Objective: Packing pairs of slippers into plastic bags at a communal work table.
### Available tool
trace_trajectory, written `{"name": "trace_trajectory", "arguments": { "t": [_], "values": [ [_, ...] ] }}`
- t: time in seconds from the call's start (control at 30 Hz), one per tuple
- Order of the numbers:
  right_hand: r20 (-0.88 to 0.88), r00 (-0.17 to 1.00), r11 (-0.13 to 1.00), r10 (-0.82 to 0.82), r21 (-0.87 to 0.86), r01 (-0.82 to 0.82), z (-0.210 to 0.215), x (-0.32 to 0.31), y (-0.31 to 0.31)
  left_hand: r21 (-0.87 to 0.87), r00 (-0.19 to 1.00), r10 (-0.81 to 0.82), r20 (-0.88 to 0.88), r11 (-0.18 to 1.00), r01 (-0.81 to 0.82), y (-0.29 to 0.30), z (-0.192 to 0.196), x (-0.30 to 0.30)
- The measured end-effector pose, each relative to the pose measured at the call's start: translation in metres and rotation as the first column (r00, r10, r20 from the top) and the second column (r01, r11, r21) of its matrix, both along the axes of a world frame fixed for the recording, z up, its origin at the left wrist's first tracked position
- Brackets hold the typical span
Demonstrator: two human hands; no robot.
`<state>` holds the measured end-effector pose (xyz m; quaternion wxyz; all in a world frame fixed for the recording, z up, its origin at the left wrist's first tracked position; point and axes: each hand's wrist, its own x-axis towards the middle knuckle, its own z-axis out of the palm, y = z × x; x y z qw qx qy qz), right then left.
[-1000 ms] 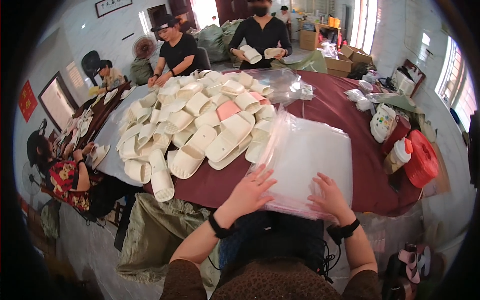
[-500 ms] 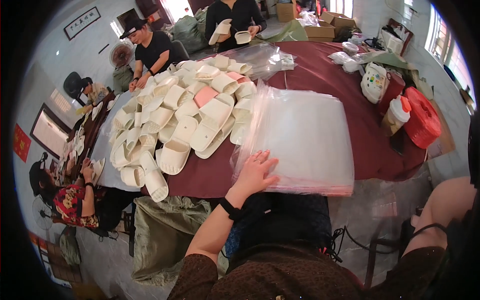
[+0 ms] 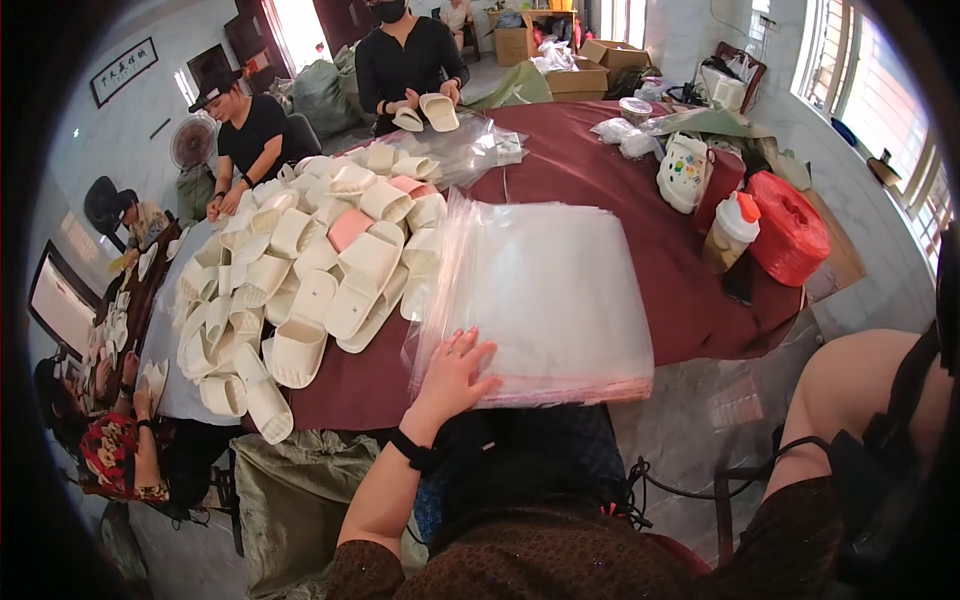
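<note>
My left hand (image 3: 455,378) lies flat on the lower left corner of a thick stack of clear plastic bags (image 3: 560,290), its fingers spread. A dark band circles that wrist. To the left of the bags is a large heap of cream slide slippers (image 3: 365,280), a few pink ones (image 3: 349,229) among them. One pale slipper (image 3: 263,393) lies at the heap's near edge. My right arm (image 3: 850,390) is bent and raised at the right edge; the hand itself is out of the picture.
A dark red cloth (image 3: 690,290) covers the table. On its right stand a lidded bottle (image 3: 733,232), a red plastic roll (image 3: 788,228) and a white clog (image 3: 684,172). Across the table a co-worker (image 3: 410,65) holds two slippers. A green sack (image 3: 290,510) sits below the near edge.
My view has shifted, so the table's things appear farther left and slightly lower. My left hand stays on the bags. The co-worker opposite has turned and brought together the two slippers.
</note>
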<state>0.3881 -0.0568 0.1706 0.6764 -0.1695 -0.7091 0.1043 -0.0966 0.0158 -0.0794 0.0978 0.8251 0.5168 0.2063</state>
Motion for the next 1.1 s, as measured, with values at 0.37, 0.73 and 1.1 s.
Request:
{"name": "trace_trajectory", "arguments": {
  "t": [0.37,0.73,1.1],
  "values": [
    [0.044,0.987,0.987,0.156,0.043,-0.157,0.045,-0.161,0.053,0.134,0.997,0.068,-0.036,0.989,-0.063,-0.001,0.021,0.0],
    [0.883,0.464,0.502,-0.066,-0.372,0.781,-0.215,-0.163,0.12,-0.143,0.78,0.578,0.24,0.815,-0.561,0.04,0.011,-0.022],
    [0.874,0.474,0.53,-0.109,-0.353,0.771,-0.228,-0.134,0.139,-0.097,0.905,0.403,0.139,0.915,-0.393,0.036,0.018,0.044]
  ]
}}
